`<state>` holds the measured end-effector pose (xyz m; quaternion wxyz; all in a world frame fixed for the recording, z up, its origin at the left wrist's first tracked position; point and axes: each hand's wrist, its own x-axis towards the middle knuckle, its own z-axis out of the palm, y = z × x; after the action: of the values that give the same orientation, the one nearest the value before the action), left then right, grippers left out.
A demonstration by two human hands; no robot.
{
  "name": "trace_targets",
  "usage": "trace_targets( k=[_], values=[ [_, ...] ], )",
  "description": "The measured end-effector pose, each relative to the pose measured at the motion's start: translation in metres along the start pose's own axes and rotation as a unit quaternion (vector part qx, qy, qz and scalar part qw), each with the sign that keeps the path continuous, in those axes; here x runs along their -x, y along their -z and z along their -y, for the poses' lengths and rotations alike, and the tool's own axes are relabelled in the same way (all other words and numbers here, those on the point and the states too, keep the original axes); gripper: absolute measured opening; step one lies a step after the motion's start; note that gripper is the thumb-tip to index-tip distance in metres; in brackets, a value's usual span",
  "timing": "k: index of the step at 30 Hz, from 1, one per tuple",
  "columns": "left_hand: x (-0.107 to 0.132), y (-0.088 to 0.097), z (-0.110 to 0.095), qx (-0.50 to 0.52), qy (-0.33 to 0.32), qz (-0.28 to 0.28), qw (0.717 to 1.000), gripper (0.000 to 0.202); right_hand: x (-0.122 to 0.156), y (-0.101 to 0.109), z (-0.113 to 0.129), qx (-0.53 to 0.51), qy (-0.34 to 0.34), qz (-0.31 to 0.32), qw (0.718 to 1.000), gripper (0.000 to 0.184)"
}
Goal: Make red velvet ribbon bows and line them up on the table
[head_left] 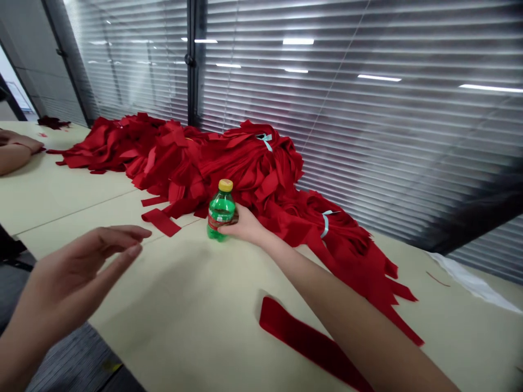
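Note:
My right hand (244,225) is stretched forward and wrapped round a small green bottle (220,209) with a yellow cap, which stands upright on the beige table (196,305). Just behind the bottle lies a big heap of red fabric strips (229,163). My left hand (84,267) hovers over the table's near edge with fingers stretched out and apart, holding nothing. A loose red strip (161,221) lies between the two hands, and another red strip (302,337) lies under my right forearm.
Another person's forearm and hand (16,149) rest on the table at the far left. Glass walls with closed blinds (347,92) run behind the table. White material (469,280) lies at the right edge. Pale ties (326,223) bind some red bundles.

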<state>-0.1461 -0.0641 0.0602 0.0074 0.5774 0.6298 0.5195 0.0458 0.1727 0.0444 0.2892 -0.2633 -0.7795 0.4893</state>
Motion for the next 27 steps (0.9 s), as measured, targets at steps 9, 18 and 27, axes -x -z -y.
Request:
trace_targets(
  k=[9,18,27],
  values=[
    [0.003,-0.012,-0.011,-0.050,-0.134,0.076,0.987,0.010,-0.041,-0.006,-0.006,0.047,0.007,0.020,0.999,0.031],
    [0.004,-0.046,-0.015,-0.068,-0.275,0.134,0.950,0.018,0.032,0.011,0.004,0.139,0.006,-0.123,0.983,0.043],
    [0.004,-0.096,-0.063,-0.148,-0.444,0.200,0.861,0.023,0.116,0.010,0.045,0.140,0.051,-0.057,0.987,0.011]
  ],
)
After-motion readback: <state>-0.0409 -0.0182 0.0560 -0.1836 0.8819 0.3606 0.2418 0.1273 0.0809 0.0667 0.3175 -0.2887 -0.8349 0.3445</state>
